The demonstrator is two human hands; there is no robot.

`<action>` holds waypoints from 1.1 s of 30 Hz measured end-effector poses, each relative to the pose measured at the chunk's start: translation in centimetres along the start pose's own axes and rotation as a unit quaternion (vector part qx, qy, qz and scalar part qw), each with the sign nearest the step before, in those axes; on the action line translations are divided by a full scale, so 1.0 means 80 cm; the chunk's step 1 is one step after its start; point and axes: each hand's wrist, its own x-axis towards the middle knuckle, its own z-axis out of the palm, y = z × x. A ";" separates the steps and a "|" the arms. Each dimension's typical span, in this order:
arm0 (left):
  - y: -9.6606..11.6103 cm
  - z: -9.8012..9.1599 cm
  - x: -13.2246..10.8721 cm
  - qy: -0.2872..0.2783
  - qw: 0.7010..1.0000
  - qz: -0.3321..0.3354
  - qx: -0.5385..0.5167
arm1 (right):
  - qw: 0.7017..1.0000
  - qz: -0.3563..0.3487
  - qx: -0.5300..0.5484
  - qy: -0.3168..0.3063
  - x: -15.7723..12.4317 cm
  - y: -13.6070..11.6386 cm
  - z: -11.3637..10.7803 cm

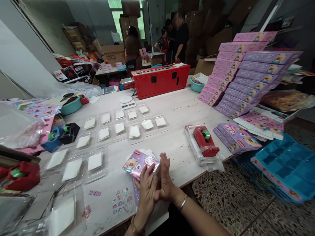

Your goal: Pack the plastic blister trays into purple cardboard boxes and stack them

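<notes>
Lying ahead of the left hand (147, 185) and partly beneath it, the purple carton (135, 165) was over the near part of the table (177, 114), its long axis slanting from the far left in toward the right hand (166, 180). The left hand was nearer, its fingers stretched over the printed face; whether it gripped underneath could not be told. The right hand stood edge-on at the carton's right end, fingers straight and unclenched, thumb close against the left hand. Both hands hid that end. White flaps (149, 152) showed just past the far edge, and a purple panel (136, 194) below the left hand. Stickers (120, 206) lay near on the left; trays (134, 131) spread beyond them. Well apart on the right, a red tape dispenser (206, 142) sat on a plastic-wrapped pack (190, 139), with purple boxes (236, 137) farther out.
</notes>
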 end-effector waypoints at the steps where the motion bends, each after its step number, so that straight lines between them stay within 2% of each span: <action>1: 0.000 -0.004 0.000 0.009 1.000 0.001 -0.008 | 0.999 0.027 0.028 0.008 0.011 -0.007 0.006; 2: 0.001 -0.012 0.001 0.014 1.000 0.000 -0.014 | 0.997 0.048 0.058 0.018 0.022 -0.015 0.008; 4: 0.012 -0.044 0.005 0.039 0.999 -0.004 -0.019 | 0.992 0.050 0.103 0.052 0.043 -0.031 0.000; 6: 0.035 -0.091 0.010 0.105 0.994 -0.021 -0.031 | 0.989 0.026 0.117 0.085 0.063 -0.046 -0.021; 8: 0.065 -0.142 0.014 0.152 0.984 -0.065 -0.069 | 0.989 0.023 0.128 0.076 0.083 -0.057 -0.044; 10: 0.094 -0.182 0.019 0.136 0.975 -0.118 -0.130 | 0.986 0.030 0.162 0.027 0.103 -0.067 -0.061; 12: 0.113 -0.204 0.028 0.094 0.963 -0.149 -0.206 | 0.978 0.025 0.208 -0.009 0.119 -0.076 -0.064; 15: 0.111 -0.202 0.048 -0.010 0.929 -0.134 -0.344 | 0.970 0.001 0.244 0.023 0.121 -0.080 -0.050; 17: 0.091 -0.186 0.058 -0.097 0.901 -0.087 -0.414 | 0.972 -0.016 0.224 0.071 0.109 -0.073 -0.035; 19: 0.066 -0.167 0.062 -0.143 0.878 -0.033 -0.455 | 0.977 -0.035 0.181 0.104 0.093 -0.061 -0.026; 22: 0.045 -0.143 0.057 -0.144 0.860 -0.006 -0.489 | 0.984 -0.086 0.129 0.087 0.076 -0.044 -0.034; 25: 0.051 -0.129 0.052 -0.148 0.868 -0.036 -0.472 | 0.981 -0.161 0.109 0.029 0.077 -0.038 -0.064; 28: 0.060 -0.119 0.055 -0.125 0.879 -0.062 -0.455 | 0.979 -0.187 0.079 -0.018 0.087 -0.037 -0.091; 29: 0.060 -0.117 0.058 -0.115 0.883 -0.044 -0.452 | 0.979 -0.186 0.081 -0.023 0.088 -0.036 -0.096; 31: 0.053 -0.116 0.064 -0.116 0.889 0.042 -0.441 | 0.975 -0.192 0.111 -0.017 0.088 -0.032 -0.098; 33: 0.043 -0.123 0.070 -0.158 0.879 0.142 -0.427 | 0.969 -0.201 0.143 -0.007 0.084 -0.028 -0.095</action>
